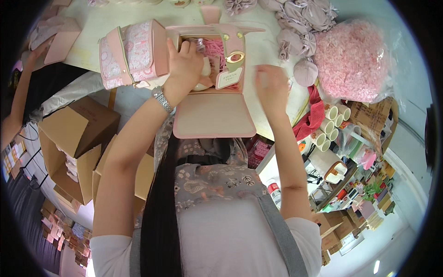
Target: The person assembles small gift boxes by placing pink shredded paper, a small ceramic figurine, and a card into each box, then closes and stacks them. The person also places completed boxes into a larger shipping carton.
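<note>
In front of me a pink gift box [244, 81] stands open, its pale-lined flap [214, 116] folded down toward my body. Pink shredded filler [214, 47] fills part of it. My left hand [185, 67], with a metal watch at the wrist, reaches inside around a cream-coloured container [206, 67], partly hidden by the fingers. A pink strap with a gold clasp [235, 57] and a tag with writing [229, 78] hang over the box's right side. My right hand [272, 88] is blurred, apart from the box on its right; no object shows in it.
A closed, patterned pink box [133, 53] stands left. Wrapped pink pouches [301, 17], a bag of pink petals [353, 62], red cloth [311, 114] and paper cups [327, 126] lie right. Another person's hand [43, 48] works at far left above open cartons [69, 138].
</note>
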### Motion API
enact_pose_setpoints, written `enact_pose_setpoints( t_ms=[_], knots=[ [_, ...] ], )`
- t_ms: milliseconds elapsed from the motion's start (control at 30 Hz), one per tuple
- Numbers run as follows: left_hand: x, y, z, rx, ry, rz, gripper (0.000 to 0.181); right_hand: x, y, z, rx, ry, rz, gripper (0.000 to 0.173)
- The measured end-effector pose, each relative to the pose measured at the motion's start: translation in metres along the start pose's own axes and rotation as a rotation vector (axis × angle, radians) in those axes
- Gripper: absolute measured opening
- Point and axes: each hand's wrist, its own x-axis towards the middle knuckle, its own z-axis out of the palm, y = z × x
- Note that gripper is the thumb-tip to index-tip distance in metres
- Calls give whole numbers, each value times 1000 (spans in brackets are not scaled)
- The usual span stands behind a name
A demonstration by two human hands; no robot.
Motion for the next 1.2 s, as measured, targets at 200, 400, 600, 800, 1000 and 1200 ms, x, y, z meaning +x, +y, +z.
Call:
enact_pose_setpoints(
  t_ms=[200,400,600,800,1000,1200],
  knots=[
    [-9,4,11,-21,148,-61,79,126,-69,-32,530,-509,204,32],
    [-23,-3,-1,-108,172,7,127,177,12,61,-31,-359,-116,55],
    [-1,-11,-16,-20,33,-30,135,147,41,101,-153,-523,15,56],
    [-3,-12,3,2,124,-75,138,71,-51,55,-201,-461,-362,17],
    [-8,-15,-12,-125,32,-16,139,44,-40,95,-698,-1043,-117,20],
    [-9,-13,-6,-198,92,-36,136,30,-26,124,-910,-1012,-66,35]
  ],
)
